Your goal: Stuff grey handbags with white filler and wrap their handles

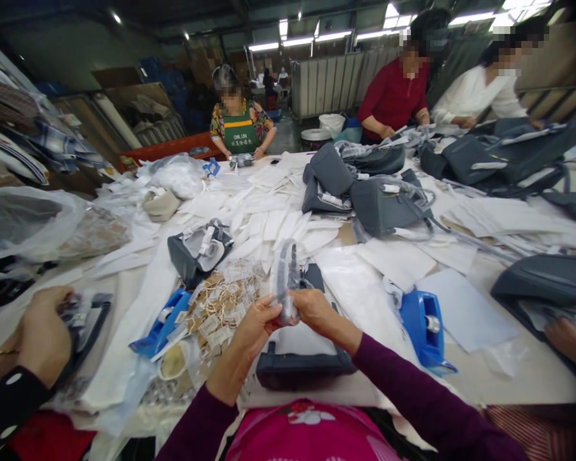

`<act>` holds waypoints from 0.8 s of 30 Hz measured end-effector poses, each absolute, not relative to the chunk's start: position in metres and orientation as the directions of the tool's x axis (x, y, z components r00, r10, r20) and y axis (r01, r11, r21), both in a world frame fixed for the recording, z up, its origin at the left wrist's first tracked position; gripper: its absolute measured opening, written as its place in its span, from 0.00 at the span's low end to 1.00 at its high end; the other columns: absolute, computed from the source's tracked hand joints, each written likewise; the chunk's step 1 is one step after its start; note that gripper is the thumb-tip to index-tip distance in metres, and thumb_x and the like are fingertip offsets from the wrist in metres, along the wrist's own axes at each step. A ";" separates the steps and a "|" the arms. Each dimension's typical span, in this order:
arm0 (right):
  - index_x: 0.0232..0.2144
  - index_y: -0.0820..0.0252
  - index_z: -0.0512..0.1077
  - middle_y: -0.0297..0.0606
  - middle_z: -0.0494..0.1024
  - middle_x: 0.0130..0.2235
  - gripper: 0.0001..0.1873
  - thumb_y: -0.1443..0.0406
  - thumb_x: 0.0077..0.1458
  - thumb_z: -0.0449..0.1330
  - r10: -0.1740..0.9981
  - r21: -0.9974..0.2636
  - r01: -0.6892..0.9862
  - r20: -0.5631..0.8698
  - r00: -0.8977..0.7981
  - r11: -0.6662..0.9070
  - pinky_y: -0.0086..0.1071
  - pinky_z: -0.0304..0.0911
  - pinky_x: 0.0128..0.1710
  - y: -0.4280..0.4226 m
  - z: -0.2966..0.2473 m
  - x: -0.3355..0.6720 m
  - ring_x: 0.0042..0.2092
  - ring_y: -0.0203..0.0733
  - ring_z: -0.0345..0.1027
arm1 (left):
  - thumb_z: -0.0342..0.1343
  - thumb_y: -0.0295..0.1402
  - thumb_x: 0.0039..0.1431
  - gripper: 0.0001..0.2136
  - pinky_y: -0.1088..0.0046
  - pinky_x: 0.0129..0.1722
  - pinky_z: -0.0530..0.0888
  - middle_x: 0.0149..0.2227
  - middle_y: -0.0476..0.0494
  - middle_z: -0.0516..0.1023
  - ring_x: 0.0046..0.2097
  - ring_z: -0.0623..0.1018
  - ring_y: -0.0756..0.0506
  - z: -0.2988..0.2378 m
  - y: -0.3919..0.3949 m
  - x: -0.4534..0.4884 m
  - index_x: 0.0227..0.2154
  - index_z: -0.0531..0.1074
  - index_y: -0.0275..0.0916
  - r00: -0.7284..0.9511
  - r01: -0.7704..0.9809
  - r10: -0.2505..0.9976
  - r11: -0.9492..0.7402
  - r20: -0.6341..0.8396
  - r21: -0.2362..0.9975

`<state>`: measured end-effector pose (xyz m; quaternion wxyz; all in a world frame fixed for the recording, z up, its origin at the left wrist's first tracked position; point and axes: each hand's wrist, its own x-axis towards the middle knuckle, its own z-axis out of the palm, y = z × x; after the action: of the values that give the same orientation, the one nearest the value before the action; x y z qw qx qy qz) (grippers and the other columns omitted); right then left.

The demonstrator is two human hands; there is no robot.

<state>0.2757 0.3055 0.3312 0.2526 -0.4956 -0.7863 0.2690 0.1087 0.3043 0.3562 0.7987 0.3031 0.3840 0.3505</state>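
Note:
Both my hands meet over a dark grey handbag (303,366) that lies in front of me with white lining or paper showing. They grip a bag handle (287,272) wrapped in clear plastic, which arches upward above my fingers. My left hand (258,320) is closed round the handle's lower left part. The fingers of my right hand (317,312) pinch the wrapped handle from the right side. Left of my hands is a pile of tags with strings (223,298). A blue tape dispenser (163,323) stands beyond that pile.
Another blue tape dispenser (425,326) is on the right, beside a white sheet (465,314). Grey bags (386,205) and white paper strips (278,221) cover the table's middle. Co-workers' hands (43,326) are close at left and right; a person in a green apron (240,132) works opposite.

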 end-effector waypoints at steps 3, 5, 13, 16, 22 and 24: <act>0.35 0.57 0.73 0.37 0.75 0.33 0.10 0.73 0.52 0.55 0.922 -0.758 0.543 0.205 -0.329 0.362 0.30 0.59 0.37 0.304 0.330 0.280 0.35 0.40 0.66 | 0.66 0.32 0.47 0.23 0.69 0.34 0.77 0.37 0.40 0.81 0.28 0.78 0.48 0.351 0.299 0.114 0.48 0.72 0.33 0.403 -0.330 0.851 0.479 -0.338 0.813; 0.40 0.58 0.71 0.39 0.74 0.38 0.13 0.72 0.52 0.55 0.954 -0.801 0.520 0.269 -0.132 0.298 0.33 0.60 0.42 0.296 0.330 0.282 0.40 0.42 0.65 | 0.65 0.34 0.48 0.22 0.70 0.34 0.76 0.39 0.41 0.80 0.30 0.78 0.48 0.347 0.298 0.117 0.47 0.72 0.35 0.308 -0.350 0.908 0.386 -0.285 0.853; 0.25 0.59 0.71 0.33 0.68 0.28 0.10 0.60 0.55 0.57 0.992 -0.989 0.078 -0.120 0.045 -0.123 0.31 0.57 0.34 0.272 0.326 0.259 0.32 0.38 0.60 | 0.62 0.37 0.52 0.18 0.70 0.44 0.73 0.40 0.45 0.80 0.42 0.78 0.44 0.327 0.286 0.129 0.46 0.72 0.40 0.172 -0.196 0.958 0.261 -0.229 0.945; 0.21 0.59 0.67 0.30 0.65 0.25 0.11 0.62 0.52 0.60 0.982 -0.990 0.081 -0.101 0.157 -0.115 0.30 0.54 0.31 0.274 0.324 0.249 0.30 0.36 0.56 | 0.61 0.38 0.52 0.15 0.71 0.48 0.70 0.41 0.45 0.79 0.46 0.76 0.44 0.319 0.278 0.140 0.43 0.74 0.39 0.108 -0.145 0.972 0.224 -0.209 0.964; 0.19 0.58 0.62 0.30 0.61 0.27 0.16 0.64 0.57 0.56 0.974 -0.965 0.248 0.136 0.179 0.089 0.31 0.52 0.33 0.272 0.325 0.254 0.32 0.37 0.56 | 0.58 0.41 0.56 0.15 0.70 0.49 0.70 0.49 0.41 0.75 0.51 0.73 0.43 0.325 0.280 0.139 0.44 0.75 0.40 0.083 -0.217 0.968 0.250 -0.237 0.944; 0.19 0.59 0.64 0.32 0.62 0.29 0.15 0.65 0.59 0.55 0.966 -0.925 0.326 0.239 0.096 0.196 0.32 0.53 0.36 0.271 0.325 0.257 0.35 0.39 0.57 | 0.57 0.43 0.57 0.17 0.70 0.45 0.72 0.49 0.40 0.75 0.49 0.74 0.43 0.335 0.287 0.134 0.46 0.74 0.40 0.181 -0.289 0.943 0.322 -0.279 0.901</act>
<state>0.2573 0.2712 0.3245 0.4990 -0.5470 -0.5907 0.3208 0.1341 0.2871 0.3350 0.6771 0.3633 0.4499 0.4551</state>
